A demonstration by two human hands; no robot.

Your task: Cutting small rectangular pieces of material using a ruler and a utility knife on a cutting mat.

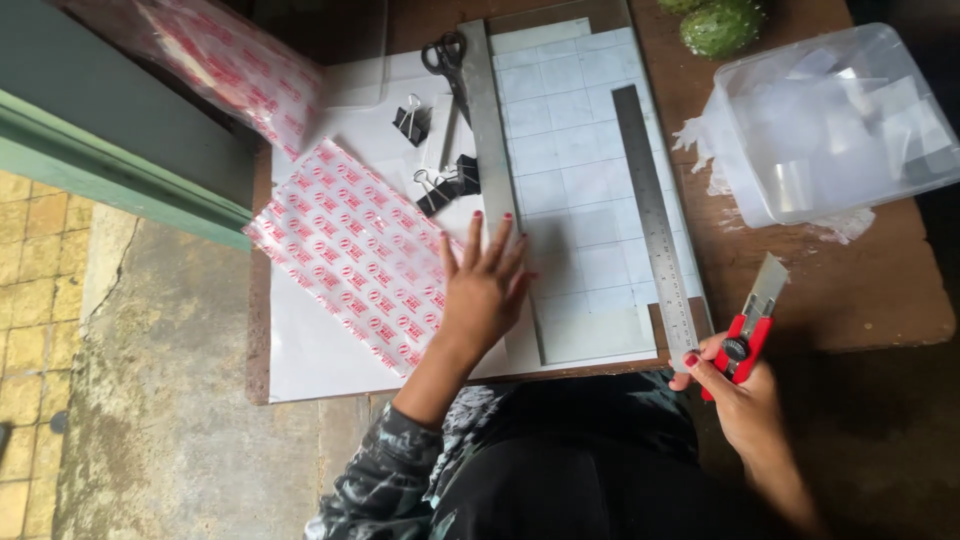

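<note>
Head view: one moment, looking down on a brown wooden bench (850,300).
Left hand (485,290): lay flat with fingers spread wide, palm down, on the right edge of a clear plastic sheet printed with red marks (350,255); it gripped nothing.
Right hand (735,385): was closed around a red-handled utility knife (750,325), blade out, held off the bench's near edge.
Printed sheet: rested tilted on white paper (310,350), just left of a gridded cutting mat (570,190).
Long steel ruler (655,220): lay on the mat's right side, near the knife.
Black binder clips (440,185): sat above the printed sheet.
Black-handled scissors (447,60): lay at the far edge.
Clear plastic tub (830,120): stood at the right, well apart from both hands.
</note>
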